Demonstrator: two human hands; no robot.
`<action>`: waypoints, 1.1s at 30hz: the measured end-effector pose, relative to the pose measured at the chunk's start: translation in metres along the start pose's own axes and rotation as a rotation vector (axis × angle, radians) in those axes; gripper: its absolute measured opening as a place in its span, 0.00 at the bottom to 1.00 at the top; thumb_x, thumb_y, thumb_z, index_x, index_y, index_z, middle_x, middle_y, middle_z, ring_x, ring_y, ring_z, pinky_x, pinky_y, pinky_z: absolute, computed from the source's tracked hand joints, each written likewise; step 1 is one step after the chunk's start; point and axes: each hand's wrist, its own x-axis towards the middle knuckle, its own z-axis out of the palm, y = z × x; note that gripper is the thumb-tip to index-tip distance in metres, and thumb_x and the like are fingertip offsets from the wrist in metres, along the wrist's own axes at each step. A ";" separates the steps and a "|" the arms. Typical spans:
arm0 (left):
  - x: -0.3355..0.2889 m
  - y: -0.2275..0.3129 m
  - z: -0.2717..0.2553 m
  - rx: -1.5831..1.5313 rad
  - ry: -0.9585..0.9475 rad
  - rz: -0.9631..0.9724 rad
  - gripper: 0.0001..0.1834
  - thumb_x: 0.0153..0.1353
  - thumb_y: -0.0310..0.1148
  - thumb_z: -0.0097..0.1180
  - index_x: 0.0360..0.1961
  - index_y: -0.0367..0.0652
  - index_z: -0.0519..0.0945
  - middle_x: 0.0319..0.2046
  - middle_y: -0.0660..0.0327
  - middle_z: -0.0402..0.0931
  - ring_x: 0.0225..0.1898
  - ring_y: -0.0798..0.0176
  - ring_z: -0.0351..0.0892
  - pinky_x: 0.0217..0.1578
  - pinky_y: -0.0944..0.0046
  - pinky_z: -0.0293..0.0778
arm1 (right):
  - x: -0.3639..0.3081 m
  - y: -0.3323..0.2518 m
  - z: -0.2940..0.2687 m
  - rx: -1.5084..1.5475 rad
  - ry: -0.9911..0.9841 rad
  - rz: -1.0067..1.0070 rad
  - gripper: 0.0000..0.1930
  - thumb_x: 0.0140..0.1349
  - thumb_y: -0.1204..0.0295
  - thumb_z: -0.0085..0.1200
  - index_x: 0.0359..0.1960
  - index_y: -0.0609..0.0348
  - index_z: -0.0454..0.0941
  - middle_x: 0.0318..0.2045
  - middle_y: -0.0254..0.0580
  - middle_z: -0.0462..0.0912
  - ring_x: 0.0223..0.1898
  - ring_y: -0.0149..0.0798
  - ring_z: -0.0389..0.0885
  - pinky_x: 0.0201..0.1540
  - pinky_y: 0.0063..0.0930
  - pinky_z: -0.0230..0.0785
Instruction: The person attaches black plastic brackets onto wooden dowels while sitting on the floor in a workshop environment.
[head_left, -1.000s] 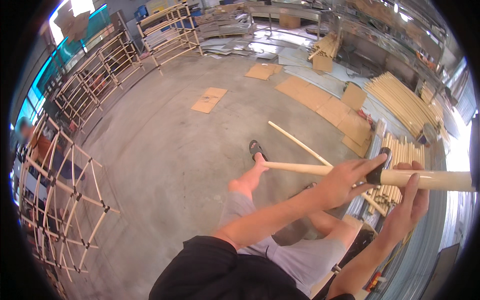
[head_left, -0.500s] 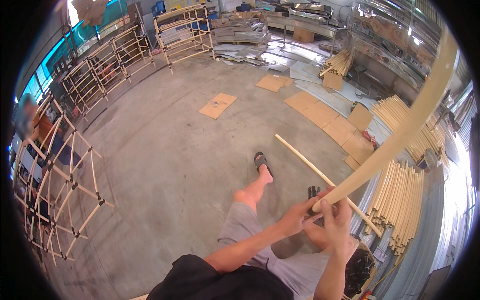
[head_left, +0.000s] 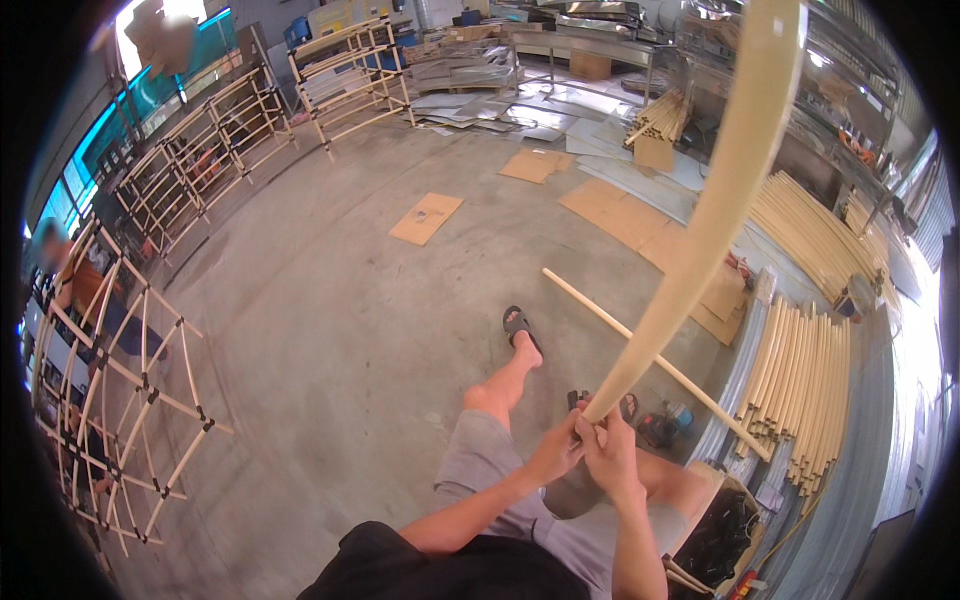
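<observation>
A long pale-yellow pipe (head_left: 690, 270) slants up and to the right from my hands, its upper part close to the camera. My right hand (head_left: 612, 455) is wrapped round its lower end. Against that end my left hand (head_left: 557, 452) is closed, with a small black pipe connector (head_left: 577, 399) showing just beyond the fingers. The fingers hide most of the connector, so I cannot tell how far the pipe sits in it. Another pale pipe (head_left: 655, 358) lies on the floor beyond my hands.
An open box of black connectors (head_left: 715, 540) stands by my right thigh. A blue-and-black power tool (head_left: 668, 424) rests on the floor. Stacked pipes (head_left: 795, 375) lie at right, cardboard sheets (head_left: 425, 218) ahead. Pipe frames (head_left: 145, 385) and a person (head_left: 85, 280) are at left.
Both hands have moved left and slightly down with the pipe and connector. The pipe's upper end has swung left and stands steeper. The power tool has come into clearer view.
</observation>
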 end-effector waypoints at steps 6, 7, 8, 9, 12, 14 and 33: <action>-0.008 -0.005 -0.016 0.050 -0.023 -0.166 0.24 0.67 0.32 0.58 0.61 0.43 0.66 0.40 0.54 0.78 0.40 0.53 0.82 0.42 0.57 0.76 | -0.033 0.046 -0.003 -0.012 0.231 -0.036 0.21 0.60 0.78 0.60 0.55 0.70 0.72 0.39 0.50 0.83 0.37 0.41 0.82 0.46 0.31 0.74; -0.003 -0.004 -0.016 0.088 -0.045 -0.230 0.23 0.68 0.33 0.58 0.60 0.43 0.66 0.39 0.55 0.78 0.39 0.54 0.82 0.41 0.57 0.76 | -0.048 0.058 -0.018 0.063 0.307 0.028 0.23 0.60 0.80 0.60 0.57 0.72 0.71 0.41 0.51 0.83 0.41 0.39 0.83 0.50 0.31 0.74; -0.001 -0.005 -0.016 0.096 -0.022 -0.175 0.22 0.68 0.34 0.58 0.59 0.43 0.66 0.37 0.56 0.78 0.38 0.55 0.82 0.40 0.58 0.76 | -0.065 0.060 -0.037 0.039 0.391 0.061 0.24 0.60 0.80 0.59 0.58 0.72 0.70 0.46 0.50 0.82 0.47 0.41 0.83 0.53 0.32 0.73; 0.004 -0.006 -0.015 0.104 -0.003 -0.115 0.22 0.68 0.34 0.58 0.58 0.43 0.66 0.36 0.57 0.78 0.36 0.57 0.81 0.39 0.59 0.76 | -0.092 0.084 -0.052 -0.032 0.504 0.113 0.22 0.62 0.80 0.57 0.59 0.70 0.71 0.49 0.48 0.81 0.50 0.43 0.82 0.53 0.32 0.74; 0.003 -0.020 -0.020 0.105 0.059 -0.090 0.21 0.67 0.35 0.59 0.56 0.43 0.66 0.34 0.59 0.77 0.35 0.61 0.81 0.36 0.61 0.76 | -0.210 0.176 -0.109 -0.087 0.792 0.368 0.16 0.67 0.78 0.50 0.56 0.67 0.75 0.50 0.48 0.81 0.50 0.43 0.81 0.55 0.35 0.71; 0.004 -0.024 -0.021 0.127 0.072 -0.091 0.21 0.67 0.35 0.59 0.56 0.43 0.66 0.35 0.60 0.76 0.35 0.64 0.81 0.36 0.63 0.76 | -0.324 0.230 -0.142 -0.287 0.922 0.483 0.15 0.69 0.74 0.50 0.54 0.69 0.75 0.48 0.50 0.82 0.48 0.45 0.81 0.54 0.35 0.72; 0.028 -0.031 -0.019 -0.249 0.140 -0.173 0.22 0.61 0.29 0.63 0.57 0.36 0.75 0.42 0.59 0.79 0.45 0.67 0.78 0.49 0.66 0.74 | -0.639 0.227 0.065 -0.278 0.662 1.428 0.21 0.61 0.61 0.57 0.48 0.67 0.79 0.47 0.58 0.82 0.48 0.52 0.82 0.48 0.41 0.75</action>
